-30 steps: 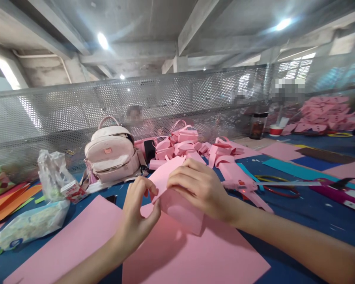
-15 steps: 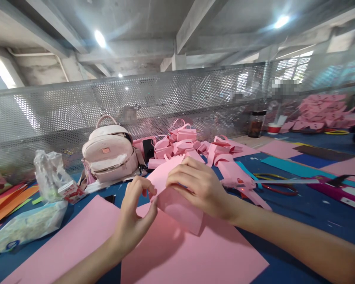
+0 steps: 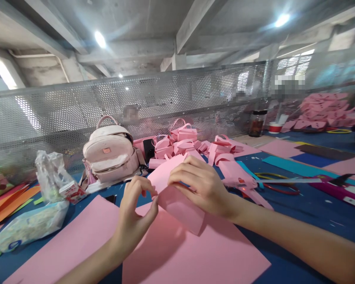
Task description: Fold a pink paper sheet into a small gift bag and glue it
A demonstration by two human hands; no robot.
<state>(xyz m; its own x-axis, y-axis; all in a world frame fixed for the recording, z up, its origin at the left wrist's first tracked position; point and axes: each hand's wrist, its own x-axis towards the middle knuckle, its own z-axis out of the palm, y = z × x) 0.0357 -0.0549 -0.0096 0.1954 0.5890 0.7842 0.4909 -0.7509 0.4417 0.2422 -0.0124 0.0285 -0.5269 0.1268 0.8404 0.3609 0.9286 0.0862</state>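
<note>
Between my hands is a folded piece of pink paper [image 3: 185, 209], raised above a flat pink sheet [image 3: 192, 256]. My left hand [image 3: 137, 213] pinches its left corner between thumb and forefinger. From above, my right hand [image 3: 199, 185] grips the folded piece, fingers bent over its upper edge; the palm hides part of it. Just beyond the right wrist lies a pink glue gun [image 3: 242, 183] with a small red light. Another pink sheet [image 3: 73, 236] lies under and left of my left forearm.
A pale pink backpack [image 3: 111, 154] stands at the back, beside a heap of pink paper baskets [image 3: 183, 138]. Plastic bags [image 3: 32, 225] are at left. Coloured sheets [image 3: 313, 157], a magenta tool [image 3: 340, 191] and a dark-lidded jar [image 3: 257, 124] lie right. A perforated metal screen [image 3: 165, 94] runs behind.
Both hands hold almost the same pose on the folded pink paper. The whole view has shifted very slightly; nothing has been let go or taken up.
</note>
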